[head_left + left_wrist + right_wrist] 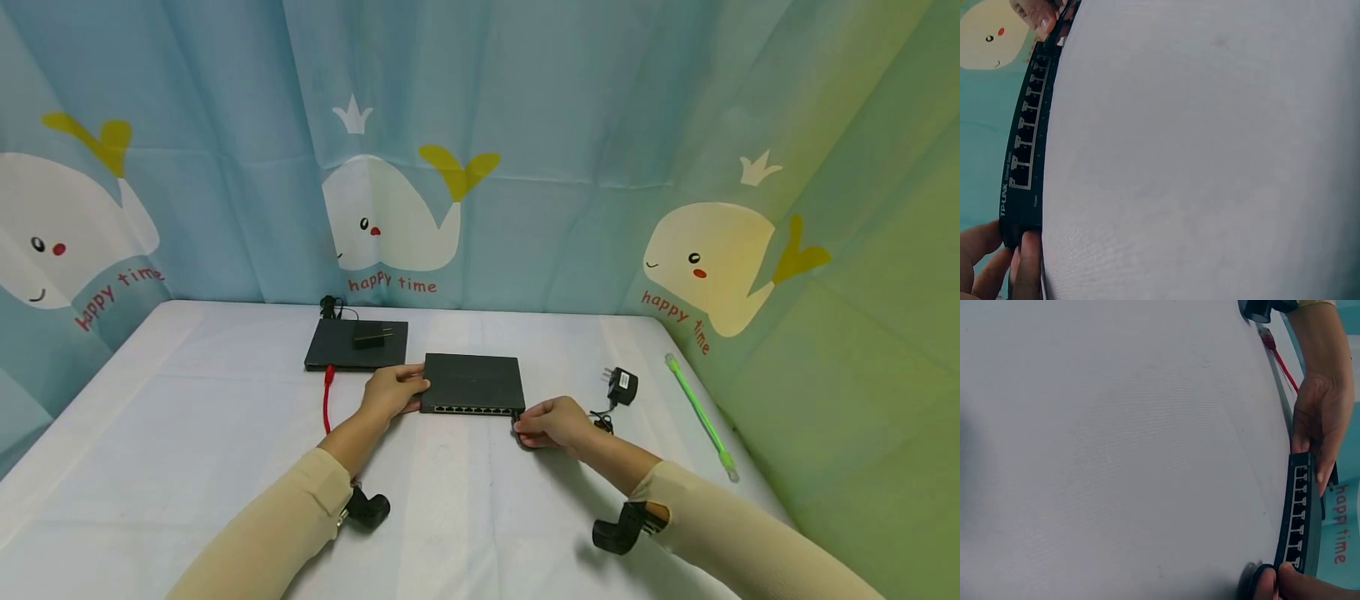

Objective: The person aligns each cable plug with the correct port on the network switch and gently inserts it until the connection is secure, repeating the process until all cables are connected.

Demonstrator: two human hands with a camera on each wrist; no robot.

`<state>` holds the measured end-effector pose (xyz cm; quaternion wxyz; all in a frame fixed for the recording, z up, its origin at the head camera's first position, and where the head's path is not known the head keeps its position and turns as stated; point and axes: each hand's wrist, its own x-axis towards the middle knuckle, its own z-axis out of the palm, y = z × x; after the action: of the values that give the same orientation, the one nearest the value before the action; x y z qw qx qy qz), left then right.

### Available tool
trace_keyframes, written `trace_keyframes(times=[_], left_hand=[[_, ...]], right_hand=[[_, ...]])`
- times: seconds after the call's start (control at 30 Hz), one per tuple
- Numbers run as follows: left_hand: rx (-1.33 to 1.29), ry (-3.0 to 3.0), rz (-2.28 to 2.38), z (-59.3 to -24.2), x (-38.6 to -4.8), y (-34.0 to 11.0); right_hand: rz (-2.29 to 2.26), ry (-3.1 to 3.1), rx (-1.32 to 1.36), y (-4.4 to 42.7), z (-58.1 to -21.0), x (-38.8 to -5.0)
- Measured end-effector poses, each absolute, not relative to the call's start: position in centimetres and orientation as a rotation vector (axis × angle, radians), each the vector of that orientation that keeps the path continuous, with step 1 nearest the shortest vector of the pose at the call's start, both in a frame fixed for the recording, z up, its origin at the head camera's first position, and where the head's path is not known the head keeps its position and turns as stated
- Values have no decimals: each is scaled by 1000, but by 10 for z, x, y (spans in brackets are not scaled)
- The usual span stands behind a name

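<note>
A black TP-Link Ethernet switch [474, 382] lies on the white-covered table, its row of ports [1027, 122] facing the person. At its left end, my left hand [393, 392] grips the edge between thumb and fingers. My right hand [557, 422] pinches a black cable [518, 430] by its end, right at the last port on the right. Fingers hide that end, so how far it sits in the port cannot be seen. In the right wrist view, the thumb presses near the switch's corner and the cable curves under the hand.
Behind the left hand lies a flat black box [337, 343] with a power adapter [369, 336] on top. A red cable [327, 400] runs forward from it. To the right are another black power adapter [622, 387] and a green stick [701, 417]. A whale-print curtain [555, 242] hangs behind.
</note>
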<state>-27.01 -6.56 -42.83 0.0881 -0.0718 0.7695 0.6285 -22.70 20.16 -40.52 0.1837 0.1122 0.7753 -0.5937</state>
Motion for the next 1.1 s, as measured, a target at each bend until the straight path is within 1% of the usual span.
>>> trace_keyframes(times=[0.17,0.53,1.1], left_hand=[[-202,2292,1852,-427,-273,-65],[-201,2325,1833,-427,-276,-62],[-209,2322,1821,-425,-279,-61]], right_hand=[[-1694,2227,346,200,-407,-227],[-1682,2258,247,203,-409,-225],[-1679,2310,234,202,-409,-224]])
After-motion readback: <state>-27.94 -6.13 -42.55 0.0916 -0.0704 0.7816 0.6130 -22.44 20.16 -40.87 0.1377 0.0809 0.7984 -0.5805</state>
